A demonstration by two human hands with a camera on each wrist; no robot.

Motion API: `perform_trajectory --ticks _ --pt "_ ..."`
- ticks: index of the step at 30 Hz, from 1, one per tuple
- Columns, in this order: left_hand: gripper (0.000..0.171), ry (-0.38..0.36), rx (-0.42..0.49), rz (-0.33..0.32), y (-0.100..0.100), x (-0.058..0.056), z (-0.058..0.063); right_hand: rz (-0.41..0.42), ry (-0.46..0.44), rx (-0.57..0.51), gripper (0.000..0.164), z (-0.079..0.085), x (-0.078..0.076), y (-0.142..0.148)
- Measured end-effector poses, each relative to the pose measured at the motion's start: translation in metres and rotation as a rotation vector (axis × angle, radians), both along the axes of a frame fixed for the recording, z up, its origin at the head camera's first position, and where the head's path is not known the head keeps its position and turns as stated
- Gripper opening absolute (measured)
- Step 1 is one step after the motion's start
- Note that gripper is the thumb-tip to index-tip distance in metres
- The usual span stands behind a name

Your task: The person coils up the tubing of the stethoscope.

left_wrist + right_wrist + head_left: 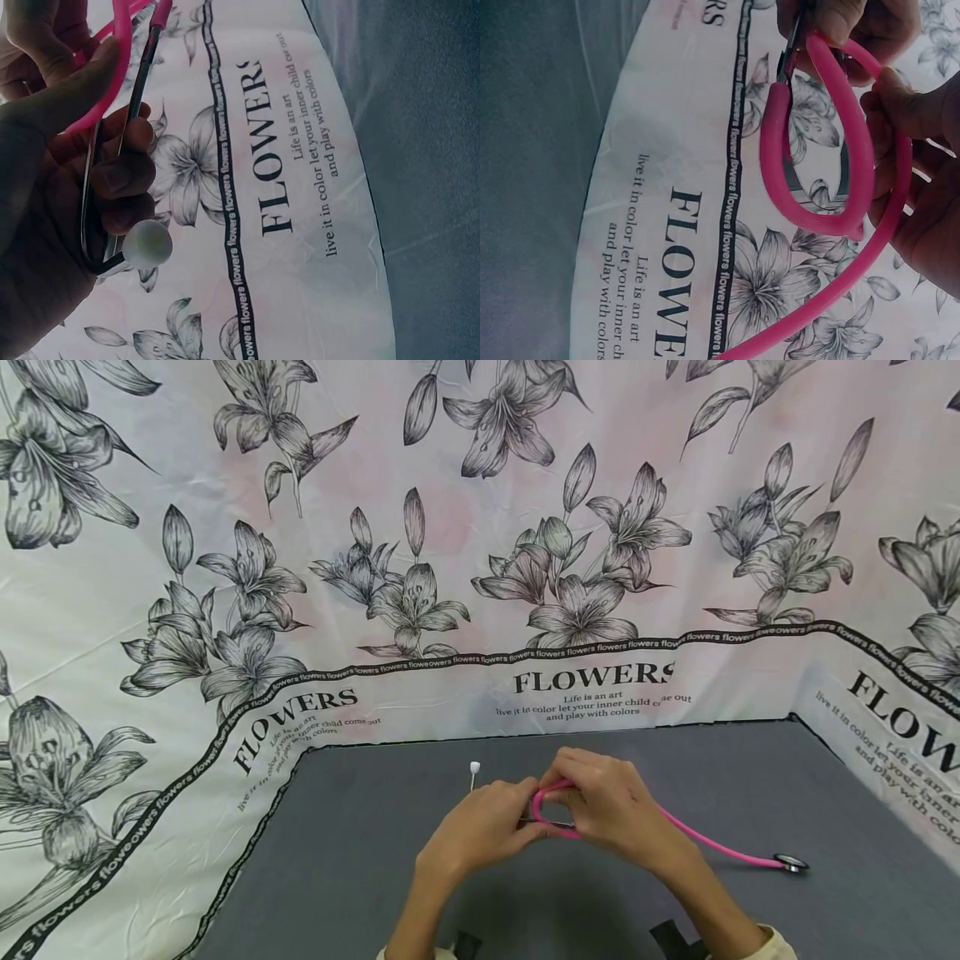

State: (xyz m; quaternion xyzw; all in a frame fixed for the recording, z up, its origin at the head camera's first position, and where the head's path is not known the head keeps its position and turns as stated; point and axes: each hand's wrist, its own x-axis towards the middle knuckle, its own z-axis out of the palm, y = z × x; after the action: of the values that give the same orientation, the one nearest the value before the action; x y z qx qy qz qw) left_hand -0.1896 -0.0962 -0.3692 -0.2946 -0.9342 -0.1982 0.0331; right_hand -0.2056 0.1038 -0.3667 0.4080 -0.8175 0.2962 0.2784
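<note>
While the left hand point(480, 827) gripped silver metal ear tubes point(142, 75), the right hand point(611, 802) pinched pink rubbery tubing point(860, 169) above the grey desk point(360, 860), its tail point(720, 846) running rightward to a round metal chestpiece point(791, 863).

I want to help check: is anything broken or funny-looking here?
No damage shows on the pink stethoscope, bent between the left hand and right hand. One odd thing: on the cloth behind, the middle FLOWERS ends with a chopped S, perhaps at a fold.
</note>
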Motion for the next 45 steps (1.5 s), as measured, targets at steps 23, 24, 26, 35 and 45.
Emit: perform_trajectory --ticks 23,24,26,35,45 --pt "0.038 0.087 0.015 -0.001 0.003 0.005 0.001 0.098 -0.111 -0.050 0.031 0.009 -0.008 0.017" --pt "0.039 0.090 0.022 -0.012 0.003 0.005 0.001 0.106 -0.118 -0.057 0.031 0.009 -0.008 0.019" --pt "0.040 0.094 0.040 -0.039 0.003 0.005 0.002 0.129 -0.142 -0.075 0.031 0.011 -0.010 0.024" --pt "0.045 0.142 0.131 -0.112 0.005 0.008 0.009 0.166 -0.349 -0.197 0.014 0.013 -0.016 0.043" --pt "0.053 0.122 0.184 -0.153 0.008 0.013 0.014 0.329 -0.871 -0.344 0.006 0.010 -0.028 0.063"
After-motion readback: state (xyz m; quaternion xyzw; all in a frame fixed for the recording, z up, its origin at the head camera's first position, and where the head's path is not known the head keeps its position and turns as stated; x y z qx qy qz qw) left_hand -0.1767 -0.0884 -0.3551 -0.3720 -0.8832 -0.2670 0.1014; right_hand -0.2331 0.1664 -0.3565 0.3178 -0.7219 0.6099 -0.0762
